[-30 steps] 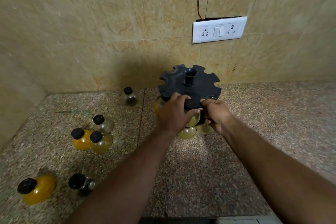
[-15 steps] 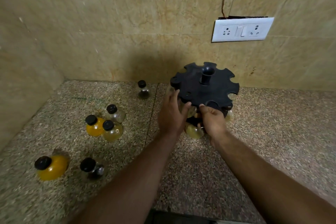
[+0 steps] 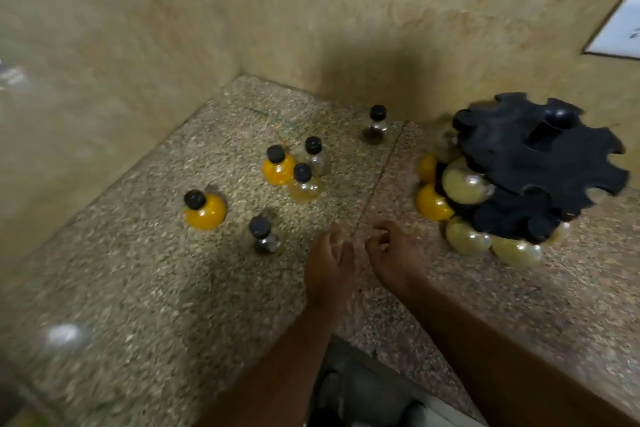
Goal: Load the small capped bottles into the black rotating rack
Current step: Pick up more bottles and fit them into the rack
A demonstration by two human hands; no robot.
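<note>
The black rotating rack point(image 3: 540, 152) stands at the right on the speckled counter, with several round yellow and pale bottles hanging under its slotted discs. Loose black-capped bottles stand to its left: an orange one point(image 3: 205, 210), a small clear one point(image 3: 264, 236), a cluster of three point(image 3: 298, 170) and a clear one point(image 3: 375, 124) near the back wall. My left hand point(image 3: 330, 262) and my right hand point(image 3: 394, 253) hover side by side over the counter, left of the rack. Their fingers hang loosely curled and hold nothing. The picture is blurred by motion.
Tiled walls close the counter at the back and left, forming a corner. A white switch plate point(image 3: 620, 29) is on the wall at the far right. The counter's front edge point(image 3: 398, 357) runs beneath my forearms.
Both hands have let go of the rack and drawn back toward me and to the left. The view has swung left, so the rack now sits at the right.
</note>
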